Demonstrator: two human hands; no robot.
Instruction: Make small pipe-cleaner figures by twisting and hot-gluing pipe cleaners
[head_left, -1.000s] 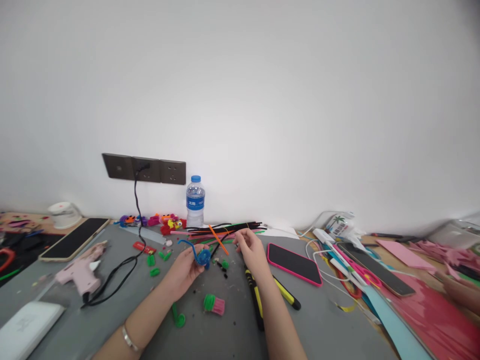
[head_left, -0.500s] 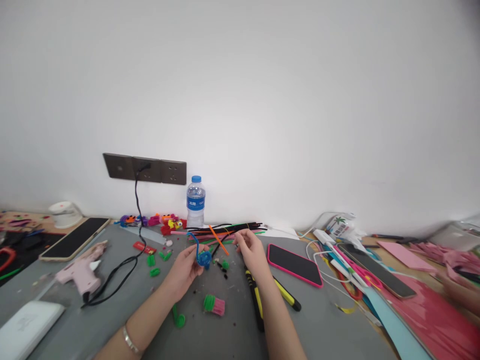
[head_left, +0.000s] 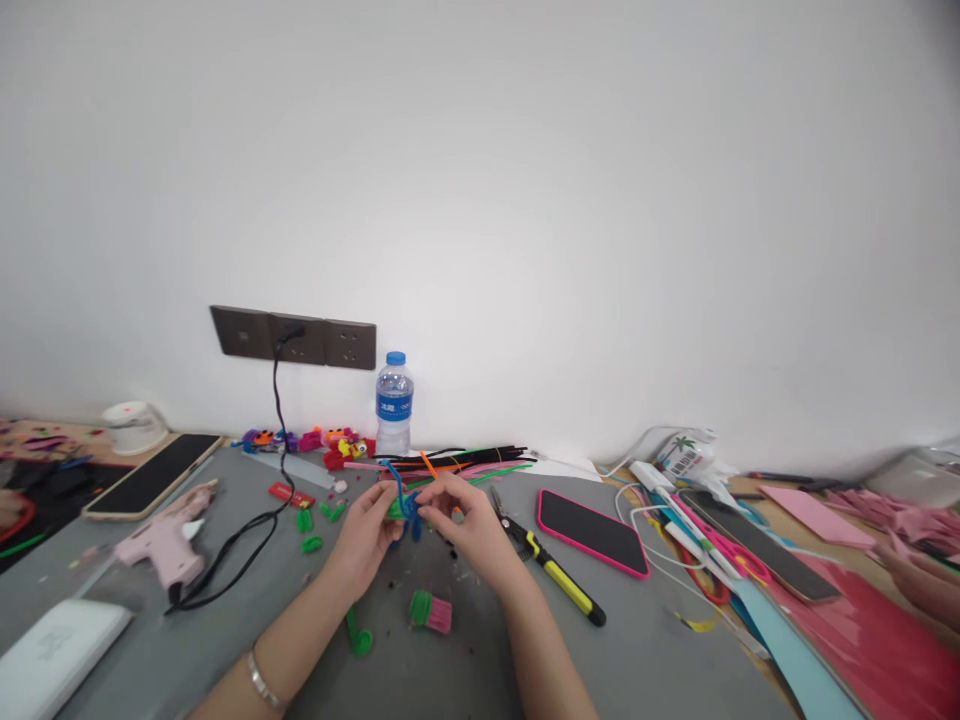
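A blue pipe-cleaner piece (head_left: pixel 411 507) with a bent strand rising from it is held between both hands. My left hand (head_left: pixel 366 535) pinches its left side, where a bit of green shows. The fingertips of my right hand (head_left: pixel 459 520) close on its right side. Below the hands lie a green and pink bundle (head_left: pixel 431 611) and a green curled piece (head_left: pixel 360 640). Behind them is a pile of black, pink and green pipe cleaners (head_left: pixel 480 460) with an orange one (head_left: pixel 427 464). Yellow-black pliers (head_left: pixel 562 580) lie right of my right hand.
A water bottle (head_left: pixel 394 405) stands by the wall. A pink-framed phone (head_left: pixel 592 532) is at right, a pink glue gun (head_left: pixel 166 545) and its black cable at left. Another person's hand (head_left: pixel 919 580) is at the far right, and part of another (head_left: pixel 11 508) at the far left.
My right hand has moved left to the blue piece and now grips it. More of the pliers shows. A bit of green is now visible at the blue piece.
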